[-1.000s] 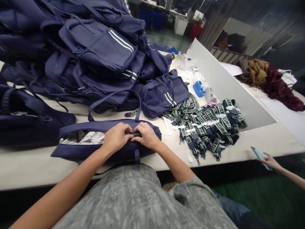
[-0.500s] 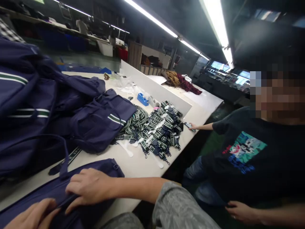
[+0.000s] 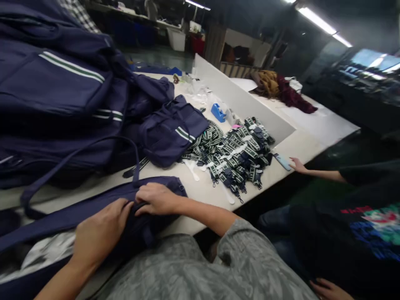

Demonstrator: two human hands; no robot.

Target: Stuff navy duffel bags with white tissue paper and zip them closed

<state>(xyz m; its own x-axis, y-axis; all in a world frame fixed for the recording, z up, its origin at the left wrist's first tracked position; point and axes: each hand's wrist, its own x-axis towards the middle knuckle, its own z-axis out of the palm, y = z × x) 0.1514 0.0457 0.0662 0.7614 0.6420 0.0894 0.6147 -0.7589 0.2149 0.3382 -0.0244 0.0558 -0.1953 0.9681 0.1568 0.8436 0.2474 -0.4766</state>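
A navy bag lies along the near table edge in front of me, partly open at the left, where crumpled white and grey material shows inside. My left hand pinches the edge of the bag's opening. Close beside it, my right hand has its fingers closed on the same dark edge; whether a zipper is in them I cannot tell. A navy strap loop arches up behind the bag.
Navy bags with striped trim are piled at the left. Lettered straps with clips lie heaped mid-table, near a blue tape dispenser. A white divider runs behind. At right, a co-worker's hand touches a phone.
My view has swung right and down. Both hands have come closer together on the bag's edge, and the bag's open left part with its white and grey contents now shows.
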